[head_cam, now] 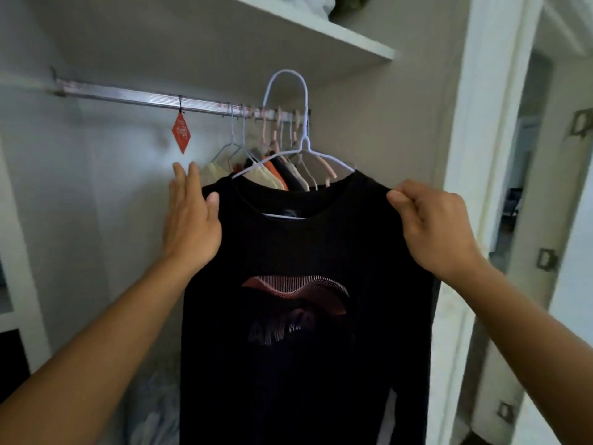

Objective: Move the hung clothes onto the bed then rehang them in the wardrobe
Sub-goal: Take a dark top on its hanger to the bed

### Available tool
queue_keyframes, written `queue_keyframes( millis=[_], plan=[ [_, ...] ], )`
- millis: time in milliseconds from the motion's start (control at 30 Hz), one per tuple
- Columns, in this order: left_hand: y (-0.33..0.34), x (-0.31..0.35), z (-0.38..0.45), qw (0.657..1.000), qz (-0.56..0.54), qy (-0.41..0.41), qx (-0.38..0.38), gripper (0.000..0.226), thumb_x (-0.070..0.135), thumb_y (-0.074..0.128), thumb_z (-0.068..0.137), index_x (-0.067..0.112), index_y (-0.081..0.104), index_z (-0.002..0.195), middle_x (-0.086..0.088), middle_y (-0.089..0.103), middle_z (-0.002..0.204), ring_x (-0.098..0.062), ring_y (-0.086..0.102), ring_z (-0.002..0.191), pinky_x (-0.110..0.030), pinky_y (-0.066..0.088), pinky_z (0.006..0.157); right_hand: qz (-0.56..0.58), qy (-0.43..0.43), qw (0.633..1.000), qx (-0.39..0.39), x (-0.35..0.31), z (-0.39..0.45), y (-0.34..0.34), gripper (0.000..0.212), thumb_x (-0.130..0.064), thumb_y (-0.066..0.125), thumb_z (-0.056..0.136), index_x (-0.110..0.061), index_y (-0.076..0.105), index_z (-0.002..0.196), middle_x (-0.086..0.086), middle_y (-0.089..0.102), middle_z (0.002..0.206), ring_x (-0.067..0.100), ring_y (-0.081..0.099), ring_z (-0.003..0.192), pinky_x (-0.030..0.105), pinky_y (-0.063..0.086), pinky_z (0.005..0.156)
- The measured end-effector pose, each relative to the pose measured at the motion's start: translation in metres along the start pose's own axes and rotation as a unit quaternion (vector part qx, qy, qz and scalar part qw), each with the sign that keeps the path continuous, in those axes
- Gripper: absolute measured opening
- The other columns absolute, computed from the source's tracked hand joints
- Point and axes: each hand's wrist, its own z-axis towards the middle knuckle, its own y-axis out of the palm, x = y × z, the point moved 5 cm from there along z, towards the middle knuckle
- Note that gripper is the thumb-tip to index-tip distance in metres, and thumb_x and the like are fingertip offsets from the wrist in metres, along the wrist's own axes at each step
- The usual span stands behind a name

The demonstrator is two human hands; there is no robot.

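A black long-sleeved shirt with a reddish printed logo hangs on a pale blue wire hanger, held up in front of the wardrobe rail. The hanger's hook sits in front of and above the rail, not over it. My right hand pinches the shirt's right shoulder. My left hand lies against the left shoulder, fingers straight, thumb on the cloth. Several other garments on hangers are bunched at the rail's right end, behind the shirt.
A red diamond tag dangles from the rail's middle. A white shelf runs above the rail. The wardrobe's side panel and a hinged door frame stand at the right. A pale plastic bag lies low inside.
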Motion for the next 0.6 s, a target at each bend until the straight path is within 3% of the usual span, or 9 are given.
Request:
queue_keyframes(
  millis=[100,200,267,333,367,467,600],
  plan=[
    [0.009,0.007,-0.013,0.999,-0.022,0.033,-0.018,0.054,0.028,0.028,0.107,0.013,0.012,0.157,-0.005,-0.002,0.165,-0.022,-0.001,0.151,-0.041,0.008,0.122,0.000,0.026,1.000,-0.008,0.002,-0.025,-0.035,0.042,-0.032,0.041,0.103,-0.009,0.049,0.069,-0.003,0.043,0.053,0.023,0.045,0.049,0.019,0.030,0.051],
    [0.025,0.025,-0.023,0.995,-0.049,0.075,-0.052,0.045,0.029,0.029,0.107,0.010,0.040,0.146,-0.013,0.027,0.158,-0.028,0.019,0.148,-0.045,0.020,0.119,-0.020,0.070,0.997,-0.033,0.006,-0.051,-0.071,0.041,-0.033,0.042,0.104,-0.010,0.057,0.074,0.000,0.052,0.059,0.018,0.050,0.054,0.017,0.031,0.052],
    [0.039,0.046,-0.035,0.987,-0.071,0.118,-0.082,0.036,0.027,0.032,0.105,0.004,0.057,0.113,-0.016,0.057,0.121,-0.036,0.049,0.120,-0.048,0.039,0.098,-0.039,0.101,0.993,-0.042,0.010,-0.068,-0.096,0.035,-0.029,0.044,0.103,-0.013,0.060,0.077,-0.001,0.056,0.061,0.017,0.053,0.057,0.019,0.035,0.054],
    [0.049,0.071,-0.050,0.979,-0.099,0.151,-0.100,0.029,0.019,0.036,0.104,0.007,0.047,0.081,-0.009,0.052,0.080,-0.031,0.052,0.080,-0.042,0.037,0.070,-0.059,0.127,0.989,-0.045,0.015,-0.084,-0.123,0.031,-0.025,0.046,0.103,-0.014,0.061,0.078,-0.002,0.057,0.062,0.017,0.055,0.060,0.028,0.040,0.057],
    [0.053,0.084,-0.058,0.973,-0.111,0.166,-0.113,0.031,0.017,0.037,0.104,0.011,0.041,0.074,-0.005,0.046,0.071,-0.028,0.047,0.070,-0.040,0.033,0.065,-0.069,0.143,0.986,-0.049,0.019,-0.092,-0.137,0.031,-0.024,0.047,0.102,-0.013,0.061,0.078,-0.001,0.057,0.063,0.018,0.055,0.061,0.033,0.043,0.059],
    [0.069,0.123,-0.083,0.954,-0.153,0.198,-0.168,0.034,0.019,0.036,0.104,0.009,0.037,0.071,-0.006,0.043,0.063,-0.025,0.044,0.060,-0.040,0.029,0.058,-0.105,0.189,0.974,-0.070,0.032,-0.117,-0.177,0.029,-0.026,0.047,0.101,-0.012,0.064,0.082,0.002,0.061,0.067,0.018,0.058,0.064,0.037,0.048,0.066],
    [0.095,0.180,-0.124,0.927,-0.204,0.214,-0.230,0.035,0.024,0.035,0.105,0.005,0.040,0.076,-0.011,0.046,0.067,-0.028,0.046,0.063,-0.045,0.036,0.060,-0.153,0.222,0.959,-0.090,0.044,-0.155,-0.234,0.027,-0.031,0.046,0.101,-0.019,0.065,0.086,-0.006,0.064,0.070,0.015,0.061,0.066,0.036,0.052,0.066]
  ],
)
